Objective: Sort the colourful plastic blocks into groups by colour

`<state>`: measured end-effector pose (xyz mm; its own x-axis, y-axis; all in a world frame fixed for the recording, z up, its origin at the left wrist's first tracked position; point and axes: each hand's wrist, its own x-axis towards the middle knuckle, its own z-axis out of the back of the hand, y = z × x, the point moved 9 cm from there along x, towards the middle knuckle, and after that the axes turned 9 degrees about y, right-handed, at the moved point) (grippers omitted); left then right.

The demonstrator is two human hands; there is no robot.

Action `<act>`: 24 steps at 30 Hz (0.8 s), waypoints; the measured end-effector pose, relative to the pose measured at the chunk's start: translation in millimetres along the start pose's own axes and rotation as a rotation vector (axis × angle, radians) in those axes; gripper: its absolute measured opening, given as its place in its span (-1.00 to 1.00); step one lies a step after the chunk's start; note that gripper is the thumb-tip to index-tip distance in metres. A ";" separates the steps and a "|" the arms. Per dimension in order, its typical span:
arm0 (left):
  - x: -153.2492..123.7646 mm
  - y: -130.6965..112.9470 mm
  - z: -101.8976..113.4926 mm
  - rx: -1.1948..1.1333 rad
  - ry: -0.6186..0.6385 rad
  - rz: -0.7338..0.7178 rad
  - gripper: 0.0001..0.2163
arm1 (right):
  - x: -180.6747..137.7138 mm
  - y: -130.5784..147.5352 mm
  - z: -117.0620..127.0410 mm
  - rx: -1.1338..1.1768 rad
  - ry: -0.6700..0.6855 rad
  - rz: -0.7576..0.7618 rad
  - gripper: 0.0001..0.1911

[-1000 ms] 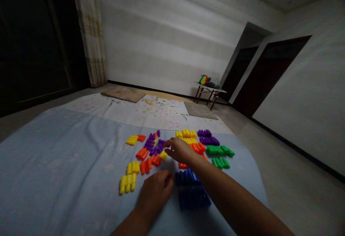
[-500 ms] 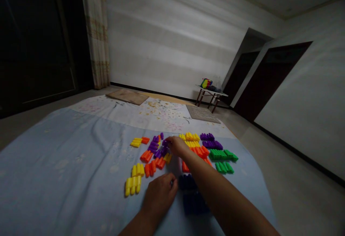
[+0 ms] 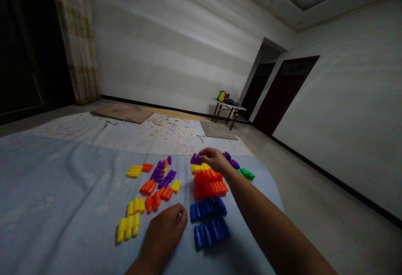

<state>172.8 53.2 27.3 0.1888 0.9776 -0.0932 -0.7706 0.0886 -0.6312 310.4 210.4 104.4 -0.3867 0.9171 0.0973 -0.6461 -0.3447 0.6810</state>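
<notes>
Coloured plastic blocks lie in groups on a light blue sheet. My right hand reaches over the far groups and pinches a purple block above the yellow row. Sorted rows sit below it: orange and blue. Purple blocks and green blocks show to the right of my forearm. My left hand rests on the sheet, fingers curled, beside the blue rows. A loose mix of orange, purple and yellow blocks lies to the left.
Yellow blocks lie near my left hand. Beyond the sheet are two floor mats and a small low table with a colourful object on it. Dark doorways open at the right; a curtain hangs at the left.
My right hand picked a purple block out of the loose pile and carried it right, over the sorted rows. The camera swung right. My left hand stayed on the sheet.
</notes>
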 end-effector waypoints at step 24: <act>5.8 7.8 -7.9 -0.012 0.041 0.040 -0.74 | 2.3 -162.1 88.1 -0.405 -0.039 -0.618 -0.73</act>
<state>172.7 58.0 15.7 0.1829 0.9717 -0.1493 -0.7709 0.0475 -0.6352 472.3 286.0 58.2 0.1448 0.9717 -0.1865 -0.9336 0.1966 0.2994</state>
